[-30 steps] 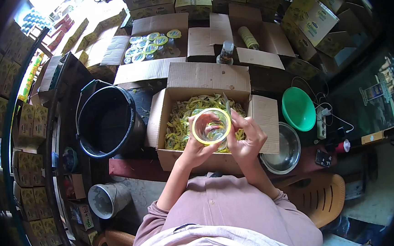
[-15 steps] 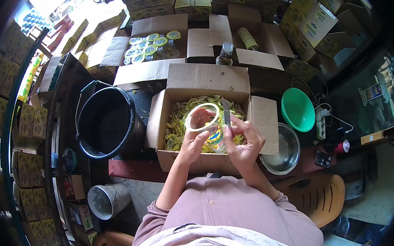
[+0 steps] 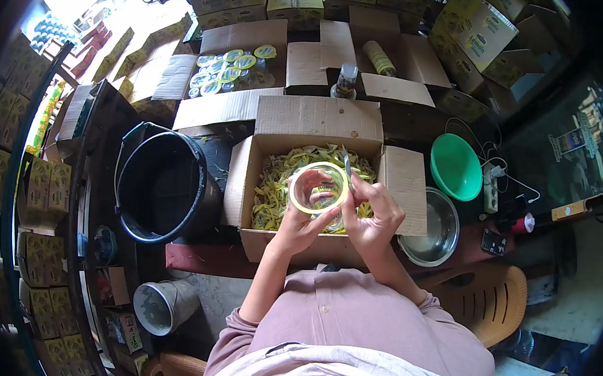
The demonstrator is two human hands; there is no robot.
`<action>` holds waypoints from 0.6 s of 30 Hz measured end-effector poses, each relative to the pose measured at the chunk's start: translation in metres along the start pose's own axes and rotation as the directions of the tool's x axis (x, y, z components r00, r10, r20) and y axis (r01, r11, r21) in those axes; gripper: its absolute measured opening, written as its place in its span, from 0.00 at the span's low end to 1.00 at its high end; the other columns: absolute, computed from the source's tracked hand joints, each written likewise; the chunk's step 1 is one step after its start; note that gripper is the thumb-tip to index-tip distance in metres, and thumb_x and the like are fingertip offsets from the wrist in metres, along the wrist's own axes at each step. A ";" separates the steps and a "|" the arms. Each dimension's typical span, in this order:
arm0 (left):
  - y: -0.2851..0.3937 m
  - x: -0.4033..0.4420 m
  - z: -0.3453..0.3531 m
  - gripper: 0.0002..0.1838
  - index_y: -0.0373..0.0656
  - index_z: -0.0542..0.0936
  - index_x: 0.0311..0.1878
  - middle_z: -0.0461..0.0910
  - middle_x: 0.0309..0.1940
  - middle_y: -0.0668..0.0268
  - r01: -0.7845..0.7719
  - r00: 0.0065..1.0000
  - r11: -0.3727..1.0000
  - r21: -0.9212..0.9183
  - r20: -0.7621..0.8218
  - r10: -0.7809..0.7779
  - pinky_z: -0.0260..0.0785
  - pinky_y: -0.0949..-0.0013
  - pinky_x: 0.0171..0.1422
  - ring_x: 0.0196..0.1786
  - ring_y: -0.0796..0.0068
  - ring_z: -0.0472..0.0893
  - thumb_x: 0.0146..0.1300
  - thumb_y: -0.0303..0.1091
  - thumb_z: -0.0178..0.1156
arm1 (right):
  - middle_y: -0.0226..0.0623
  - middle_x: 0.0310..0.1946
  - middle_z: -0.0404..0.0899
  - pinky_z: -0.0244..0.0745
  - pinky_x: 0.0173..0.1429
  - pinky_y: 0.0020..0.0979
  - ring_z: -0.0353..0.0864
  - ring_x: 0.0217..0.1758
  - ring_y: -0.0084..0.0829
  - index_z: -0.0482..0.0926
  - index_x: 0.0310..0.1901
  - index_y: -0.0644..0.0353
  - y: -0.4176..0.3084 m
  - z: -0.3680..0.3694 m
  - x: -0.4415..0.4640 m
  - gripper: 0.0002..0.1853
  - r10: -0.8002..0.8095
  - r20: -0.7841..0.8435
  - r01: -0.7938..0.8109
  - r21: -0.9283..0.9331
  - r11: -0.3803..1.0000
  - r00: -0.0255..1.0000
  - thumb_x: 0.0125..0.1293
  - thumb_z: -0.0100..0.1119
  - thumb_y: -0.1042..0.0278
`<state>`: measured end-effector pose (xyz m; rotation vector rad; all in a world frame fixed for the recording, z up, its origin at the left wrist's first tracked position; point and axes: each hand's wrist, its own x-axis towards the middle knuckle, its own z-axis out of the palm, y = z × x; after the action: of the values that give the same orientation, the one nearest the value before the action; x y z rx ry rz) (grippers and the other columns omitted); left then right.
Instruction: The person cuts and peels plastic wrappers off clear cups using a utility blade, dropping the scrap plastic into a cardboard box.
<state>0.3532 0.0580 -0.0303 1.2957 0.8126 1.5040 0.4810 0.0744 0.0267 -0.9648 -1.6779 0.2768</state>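
Observation:
My left hand point(image 3: 297, 227) is wrapped round a clear plastic cup point(image 3: 327, 201), its yellow rim tilted up towards me and print on its side. In my right hand point(image 3: 375, 214) a thin knife point(image 3: 346, 162) is pinched with its blade pointing up, right beside the cup's rim. Both hands are over the near side of an open cardboard box point(image 3: 318, 120). Yellow-green strips point(image 3: 273, 183) fill this box below the cup. My right fingers hide the knife's lower part.
A dark bucket point(image 3: 208, 208) stands left of the box. To the right are a green bowl point(image 3: 456, 167) and a metal bowl point(image 3: 431, 238). Behind, one box holds several lidded cups point(image 3: 220, 73), another a cup stack point(image 3: 378, 58). A jar point(image 3: 344, 81) stands between them.
The cup has moved slightly right and down, closer to the knife, and its opening now faces me more. My right hand has hardly moved.

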 end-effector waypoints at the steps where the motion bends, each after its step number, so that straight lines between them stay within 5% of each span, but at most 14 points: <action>1: 0.002 0.000 0.000 0.36 0.43 0.53 0.62 0.61 0.54 0.61 0.004 1.000 1.000 -0.014 0.022 -0.003 0.64 0.65 0.59 0.59 0.69 0.64 0.52 0.23 0.62 | 0.33 0.22 0.75 0.72 0.27 0.22 0.76 0.21 0.22 0.79 0.41 0.62 0.000 -0.001 0.002 0.16 0.002 0.003 -0.002 0.007 1.000 1.000 0.47 0.60 0.82; 5: 0.007 -0.003 0.001 0.37 0.43 0.53 0.62 0.61 0.54 0.61 0.023 0.997 1.000 -0.016 0.068 -0.022 0.63 0.65 0.60 0.59 0.69 0.64 0.52 0.23 0.62 | 0.34 0.21 0.75 0.71 0.27 0.22 0.76 0.21 0.21 0.79 0.41 0.63 0.002 -0.004 0.006 0.16 0.022 0.027 -0.023 0.054 0.998 0.999 0.47 0.60 0.82; 9: 0.014 -0.002 0.005 0.36 0.43 0.53 0.63 0.61 0.55 0.61 0.115 0.993 0.971 -0.212 0.063 -0.104 0.61 0.64 0.61 0.60 0.69 0.63 0.53 0.24 0.61 | 0.33 0.20 0.75 0.71 0.27 0.22 0.76 0.21 0.22 0.79 0.41 0.63 0.002 -0.007 0.005 0.15 0.073 0.021 -0.074 0.089 0.993 0.997 0.48 0.60 0.81; 18: 0.012 0.000 0.000 0.34 0.41 0.52 0.63 0.61 0.54 0.59 0.067 0.997 0.979 -0.191 0.058 -0.057 0.59 0.65 0.63 0.60 0.70 0.63 0.56 0.23 0.57 | 0.31 0.17 0.74 0.67 0.26 0.22 0.73 0.19 0.21 0.79 0.39 0.61 -0.005 -0.010 -0.008 0.15 0.085 0.007 -0.086 0.067 0.994 0.996 0.46 0.62 0.81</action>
<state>0.3507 0.0541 -0.0192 1.1510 0.6504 1.4552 0.4876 0.0629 0.0278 -0.9880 -1.6236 0.3902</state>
